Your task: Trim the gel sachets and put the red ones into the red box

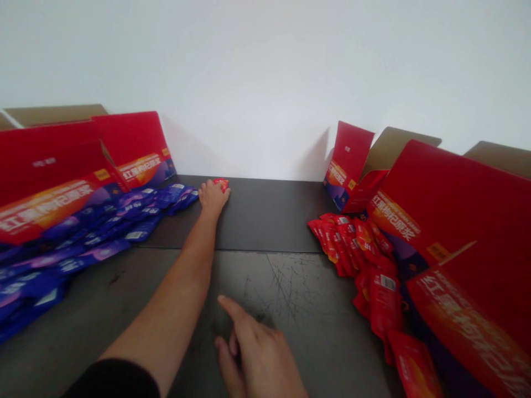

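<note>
My left hand (212,197) reaches far forward to the back of the dark table, its fingers closed on a red sachet (223,183) that shows partly past them. Just to the left of that hand lies the end of a long pile of blue-purple sachets (136,213). My right hand (259,354) hangs low over the near middle of the table, holding nothing. Its index finger is stretched forward, and the thumb is apart from it. On the right, a heap of red sachets (344,240) runs along the front of the boxes.
Red printed cartons with raised flaps line both sides: a left carton (136,143), a right rear carton (346,166) and a large right carton (448,199) among them. A white wall (257,83) closes off the back. The table (274,215) has a seam across it and scratches in front.
</note>
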The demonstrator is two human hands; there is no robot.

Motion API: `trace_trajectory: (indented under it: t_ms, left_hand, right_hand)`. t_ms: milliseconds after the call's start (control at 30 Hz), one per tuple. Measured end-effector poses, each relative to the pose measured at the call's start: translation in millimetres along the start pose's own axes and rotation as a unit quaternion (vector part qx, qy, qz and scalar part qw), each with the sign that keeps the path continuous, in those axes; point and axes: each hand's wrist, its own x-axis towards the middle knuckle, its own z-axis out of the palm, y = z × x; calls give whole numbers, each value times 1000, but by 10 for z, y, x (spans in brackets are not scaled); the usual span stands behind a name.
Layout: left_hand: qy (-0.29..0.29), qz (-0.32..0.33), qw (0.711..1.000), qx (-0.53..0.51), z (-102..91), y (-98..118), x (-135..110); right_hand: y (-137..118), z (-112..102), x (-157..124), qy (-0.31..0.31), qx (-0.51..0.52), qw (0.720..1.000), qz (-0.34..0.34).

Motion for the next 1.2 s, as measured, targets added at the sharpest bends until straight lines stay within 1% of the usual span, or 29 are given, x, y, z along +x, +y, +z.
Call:
trace_trajectory:
  t_ms: [233,400,600,667,733,800,867,933,967,1033,1100,1133,1200]
  left_hand:
    - [-10,-5,1000,9,64,-115,150]
    - [-8,1,1000,18,106,-144,197]
    - [-3,11,1000,22,99,-128,161]
    - [8,25,1000,14,66,-108,116]
    - [29,49,998,1,9,-83,38]
    - [43,74,996,-13,-73,-53,-84]
    - [43,87,995,-24,-181,-13,-258]
    - [43,89,994,-36,-316,46,-490]
    - [43,88,994,-43,-393,83,-626]
    - [40,91,993,-63,-558,172,-930]
    - [34,101,990,-89,-730,267,-1257]
    - [30,107,989,-102,-812,312,-1419]
    - [25,116,986,-117,-961,386,-1720]
  right_hand:
    - [25,44,-2,5,-12,1000,-4]
    - [13,24,-6,1,-8,1000,-4]
    - [-24,-85,11,-14,12,1000,0]
    - [-50,-123,7,-6,13,1000,1]
    - [-76,-144,-2,20,11,1000,4]
    - [-86,-152,-3,67,4,998,13]
    - [-77,-173,11,126,-7,992,20]
    - [-65,-252,35,180,-27,983,23]
    - [-66,-324,43,203,-40,978,23]
    - [-94,-535,19,241,-71,968,28]
    - [-147,-806,-98,272,-105,956,39]
    - [-172,-943,-203,285,-128,949,53]
    - [-186,-1175,-506,296,-171,934,106]
